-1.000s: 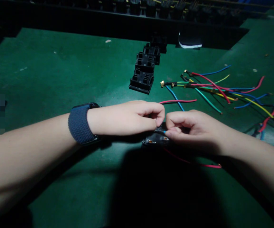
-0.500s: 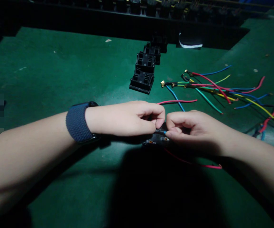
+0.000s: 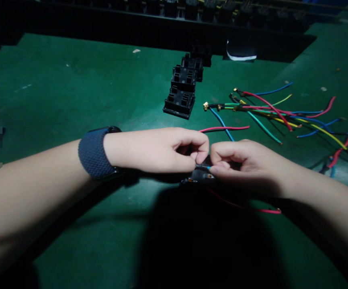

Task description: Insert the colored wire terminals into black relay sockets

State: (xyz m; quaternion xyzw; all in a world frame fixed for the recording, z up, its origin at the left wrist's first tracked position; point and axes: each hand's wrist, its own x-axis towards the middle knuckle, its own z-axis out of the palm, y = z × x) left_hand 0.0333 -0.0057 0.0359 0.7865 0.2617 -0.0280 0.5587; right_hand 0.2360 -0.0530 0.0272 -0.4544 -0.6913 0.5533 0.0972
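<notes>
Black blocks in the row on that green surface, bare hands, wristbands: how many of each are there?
Black blocks in the row: 4, the farthest in shadow
Bare hands: 2, left hand and right hand
Wristbands: 1
Total: 7

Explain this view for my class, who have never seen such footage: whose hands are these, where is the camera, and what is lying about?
There is no machine here, just one person's bare hands, seen by a camera worn on that person's head, looking forward and down. The left hand, with a dark woven band at its wrist, and the right hand appear to pinch a thin dark piece with a bit of blue on it. Just below is a black part, mostly hidden. On the green surface, black housings stand in a row; loose coloured wires lie to the right.
</notes>
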